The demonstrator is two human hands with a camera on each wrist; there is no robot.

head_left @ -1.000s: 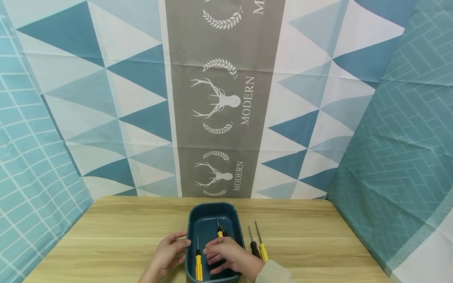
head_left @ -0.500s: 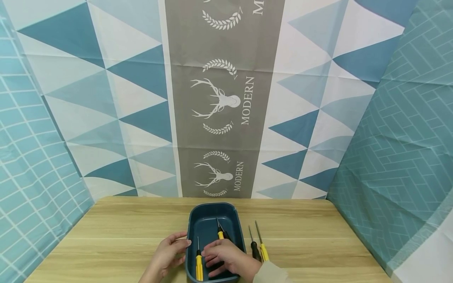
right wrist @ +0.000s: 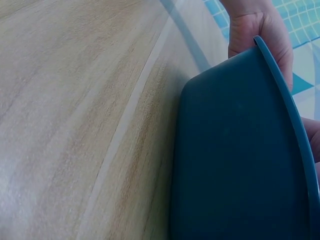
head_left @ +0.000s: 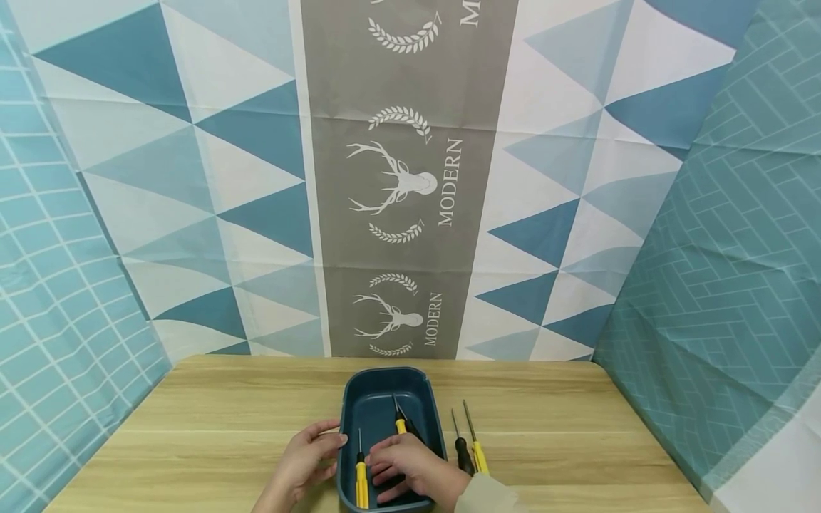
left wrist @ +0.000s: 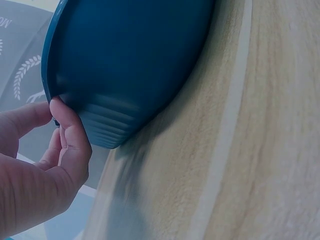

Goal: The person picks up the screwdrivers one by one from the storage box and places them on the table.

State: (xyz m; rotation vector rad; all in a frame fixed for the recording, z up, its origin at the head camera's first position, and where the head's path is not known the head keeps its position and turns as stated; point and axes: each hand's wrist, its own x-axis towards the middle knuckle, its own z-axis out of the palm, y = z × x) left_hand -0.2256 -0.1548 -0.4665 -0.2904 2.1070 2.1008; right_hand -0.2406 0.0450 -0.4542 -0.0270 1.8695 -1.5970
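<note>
A dark blue plastic box (head_left: pixel 368 385) stands on the wooden table. My left hand (head_left: pixel 306 457) pinches its left rim, with thumb and fingers meeting at the edge in the left wrist view (left wrist: pixel 55 160). My right hand (head_left: pixel 412 459) reaches over the right wall into the box, fingers loosely bent and spread. Inside, a yellow-handled screwdriver (head_left: pixel 362 481) lies along the left side, just left of my right fingertips. Further back is another yellow-handled screwdriver (head_left: pixel 400 425), with a black handle (head_left: pixel 412 429) beside it. My right hand hides their lower parts.
To the right of the box, a black-handled screwdriver (head_left: pixel 462 452) and a yellow-handled screwdriver (head_left: pixel 478 452) lie side by side on the table (head_left: pixel 244 399), near my right sleeve (head_left: pixel 490 495). A patterned wall covering (head_left: pixel 398 235) rises behind the table's back edge.
My right hand has shifted slightly left inside the box, its fingers drawing a little closer together. The left hand, the box and the screwdrivers outside stay where they were.
</note>
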